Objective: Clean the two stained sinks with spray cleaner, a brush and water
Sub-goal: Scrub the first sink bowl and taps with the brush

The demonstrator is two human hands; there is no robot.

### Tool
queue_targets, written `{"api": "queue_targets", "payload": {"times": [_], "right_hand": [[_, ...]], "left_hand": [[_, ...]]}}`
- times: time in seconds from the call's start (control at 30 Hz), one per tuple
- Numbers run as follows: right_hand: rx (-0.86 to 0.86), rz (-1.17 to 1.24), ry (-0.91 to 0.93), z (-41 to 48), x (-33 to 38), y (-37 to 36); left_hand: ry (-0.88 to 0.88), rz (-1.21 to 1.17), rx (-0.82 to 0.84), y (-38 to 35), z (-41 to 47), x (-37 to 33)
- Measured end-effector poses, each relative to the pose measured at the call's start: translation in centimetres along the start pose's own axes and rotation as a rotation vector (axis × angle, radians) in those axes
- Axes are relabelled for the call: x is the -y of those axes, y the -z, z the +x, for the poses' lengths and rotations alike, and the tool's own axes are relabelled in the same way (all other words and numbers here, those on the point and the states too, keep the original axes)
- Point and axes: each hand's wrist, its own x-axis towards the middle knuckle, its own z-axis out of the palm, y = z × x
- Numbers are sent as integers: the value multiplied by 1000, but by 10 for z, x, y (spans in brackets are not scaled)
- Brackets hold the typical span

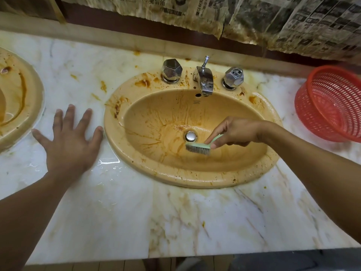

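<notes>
The brush (198, 148), with a mint-green handle and grey bristles, stands bristles-down on the floor of the stained yellow sink (195, 174). It lies just beside the metal drain stopper (190, 135), at about 5 o'clock from it. Its handle rises toward 2 o'clock into the right hand (236, 132), whose fingers (218, 133) are curled round the handle with the thumb tip pressed near the brush head. The forearm comes in over the sink rim from 4 o'clock.

Orange-brown streaks run down the basin walls toward the drain, and darker blotches sit on the rim at 10 and 2 o'clock. At 12 o'clock on the rim stand a chrome faucet (204, 80) and a faceted knob (172, 70) on its left, with another knob (233, 77) on its right.

The left hand (68, 141) lies flat on the marble tabletop (117, 212) at 9 o'clock of the sink, fingers (68, 116) spread and straight, holding nothing, the thumb tip just beside the rim. Water glistens on the tabletop near its wrist. Beyond it, at the picture's 9 o'clock edge, is part of a second sink (29, 90), also stained. A red slotted basket (330, 106) sits on the tabletop at 3 o'clock, apart from the sink. Stained newspaper (293, 22) hangs along the wall at 12 o'clock.
</notes>
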Motion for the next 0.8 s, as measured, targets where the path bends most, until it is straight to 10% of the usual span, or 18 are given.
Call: {"api": "queue_targets", "payload": {"times": [0.2, 0.43, 0.7, 0.8], "right_hand": [[-80, -498, -196, 34, -33, -23], [-619, -644, -275, 72, -64, -20], [-385, -602, -199, 87, -48, 6], [-569, -718, -210, 89, -39, 16]], "left_hand": [[9, -11, 3, 2, 0, -2], [9, -12, 14, 4, -1, -3], [10, 3, 9, 4, -1, -4], [9, 19, 20, 3, 0, -3]]}}
